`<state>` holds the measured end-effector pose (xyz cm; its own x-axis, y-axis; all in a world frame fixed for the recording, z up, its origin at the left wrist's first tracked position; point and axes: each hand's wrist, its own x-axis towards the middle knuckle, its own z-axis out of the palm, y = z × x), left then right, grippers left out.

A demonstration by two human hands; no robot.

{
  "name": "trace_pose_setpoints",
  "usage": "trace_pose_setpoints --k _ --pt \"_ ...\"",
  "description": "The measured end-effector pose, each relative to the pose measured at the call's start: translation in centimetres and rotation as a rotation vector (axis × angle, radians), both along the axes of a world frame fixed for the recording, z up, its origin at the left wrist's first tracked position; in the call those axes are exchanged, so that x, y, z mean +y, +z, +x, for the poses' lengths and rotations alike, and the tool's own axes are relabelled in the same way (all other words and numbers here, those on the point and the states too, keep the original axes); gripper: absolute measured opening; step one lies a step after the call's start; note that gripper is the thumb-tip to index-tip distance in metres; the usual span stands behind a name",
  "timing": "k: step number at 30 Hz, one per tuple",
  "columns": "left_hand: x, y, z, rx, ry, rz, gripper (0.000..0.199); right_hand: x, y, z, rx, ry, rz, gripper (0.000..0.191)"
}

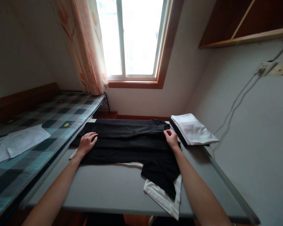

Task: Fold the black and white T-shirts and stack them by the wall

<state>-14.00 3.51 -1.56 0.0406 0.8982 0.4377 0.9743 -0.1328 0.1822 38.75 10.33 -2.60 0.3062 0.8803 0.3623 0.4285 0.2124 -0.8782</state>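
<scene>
A black T-shirt lies sideways across the table, its short sleeve pointing toward me at the right. Its far part is folded over in a long strip. Beneath it, a white garment shows along the near edge and under the sleeve. My left hand rests on the black cloth near the hem end, thumb and fingers apart. At the collar end, my right hand pinches the edge of the folded strip between thumb and fingertips.
On the grey table, a folded white cloth lies over dark cloth at the back right, by the wall. To the left stands a bed with a checked mattress and papers. A cable hangs from a wall socket.
</scene>
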Motion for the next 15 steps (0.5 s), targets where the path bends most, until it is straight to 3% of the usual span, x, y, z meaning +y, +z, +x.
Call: trace_pose_setpoints --k 3,7,11,15 --pt "-0.1 0.7 2.3 0.001 -0.078 -0.002 0.032 -0.1 0.0 0.0 0.033 0.036 0.001 0.038" --pt "0.6 1.6 7.3 0.001 -0.183 -0.015 0.029 -0.3 0.4 -0.1 -0.049 0.12 -0.029 0.024" --pt "1.8 2.4 13.8 0.011 -0.305 -0.018 0.026 -0.5 0.7 0.0 -0.127 0.197 -0.072 0.03" --pt "3.0 3.1 20.1 0.022 -0.402 -0.017 0.022 -0.6 0.5 0.3 -0.197 0.179 -0.054 0.034"
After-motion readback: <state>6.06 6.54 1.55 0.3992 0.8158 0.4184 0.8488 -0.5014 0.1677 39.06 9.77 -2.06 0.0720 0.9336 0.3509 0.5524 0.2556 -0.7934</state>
